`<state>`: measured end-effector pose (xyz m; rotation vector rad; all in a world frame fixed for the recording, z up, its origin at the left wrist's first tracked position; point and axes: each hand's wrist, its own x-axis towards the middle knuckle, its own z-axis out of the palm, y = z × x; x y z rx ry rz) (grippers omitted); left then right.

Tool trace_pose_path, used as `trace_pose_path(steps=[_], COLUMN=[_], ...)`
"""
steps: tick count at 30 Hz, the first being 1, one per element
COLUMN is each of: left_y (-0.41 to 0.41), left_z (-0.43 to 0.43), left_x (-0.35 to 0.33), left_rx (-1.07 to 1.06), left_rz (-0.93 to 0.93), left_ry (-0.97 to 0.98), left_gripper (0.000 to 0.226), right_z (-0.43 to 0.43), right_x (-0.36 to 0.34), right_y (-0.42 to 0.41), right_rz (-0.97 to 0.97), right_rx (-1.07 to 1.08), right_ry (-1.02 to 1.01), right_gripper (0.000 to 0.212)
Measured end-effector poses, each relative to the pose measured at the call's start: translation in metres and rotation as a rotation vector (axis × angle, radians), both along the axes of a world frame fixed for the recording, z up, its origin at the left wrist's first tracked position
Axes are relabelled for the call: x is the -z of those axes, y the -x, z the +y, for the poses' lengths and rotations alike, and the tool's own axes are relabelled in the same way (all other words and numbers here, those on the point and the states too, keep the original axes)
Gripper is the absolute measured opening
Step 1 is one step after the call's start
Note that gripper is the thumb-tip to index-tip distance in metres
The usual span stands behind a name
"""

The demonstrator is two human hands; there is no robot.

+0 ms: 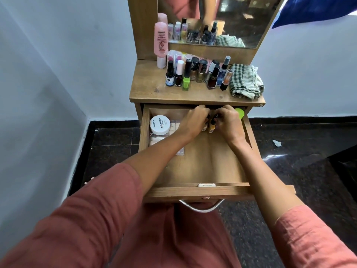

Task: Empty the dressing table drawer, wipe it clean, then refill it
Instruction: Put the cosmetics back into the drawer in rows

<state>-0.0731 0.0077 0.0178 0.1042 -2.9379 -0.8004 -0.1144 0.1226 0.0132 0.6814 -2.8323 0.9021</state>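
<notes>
Your left hand (194,120) curled round a small bottle (204,129); your right hand (229,123) pinched the yellow nail polish bottle (212,127). Both worked at 12 o'clock in the drawer (193,192).

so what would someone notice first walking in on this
The eye goes first to the left hand and right hand, which meet at the back of the open drawer with fingers curled round small polish bottles. Behind them a crowd of bottles stands on the tabletop, with a crumpled checked cloth at its right end. A white nail polish tub sits in the drawer's back left corner.
</notes>
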Motion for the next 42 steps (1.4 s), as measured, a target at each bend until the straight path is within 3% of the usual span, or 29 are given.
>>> trace_pose_path(steps=[11, 20, 24, 31, 42], left_y=[0.006, 0.001, -0.005, -0.017, -0.020], left_z=[0.006, 0.007, 0.006, -0.003, -0.062], left_x=[0.008, 0.010, 0.007, -0.016, -0.068], left_rx=[-0.070, -0.096, -0.103, -0.101, -0.218], left_rz=[0.054, 0.076, 0.100, 0.216, 0.515], left_ry=[-0.037, -0.149, -0.162, -0.139, -0.094], left_gripper=[0.018, 0.027, 0.023, 0.026, 0.028], right_z=[-0.005, 0.000, 0.001, -0.015, -0.073], right_x=[0.013, 0.008, 0.000, -0.021, -0.085], right_y=[-0.002, -0.009, -0.013, -0.019, -0.010], right_rz=[0.146, 0.079, 0.081, 0.100, 0.114], right_rx=[0.048, 0.020, 0.036, 0.032, -0.061], right_ry=[-0.124, -0.095, -0.101, 0.070, 0.276], right_gripper=[0.026, 0.041, 0.034, 0.020, 0.029])
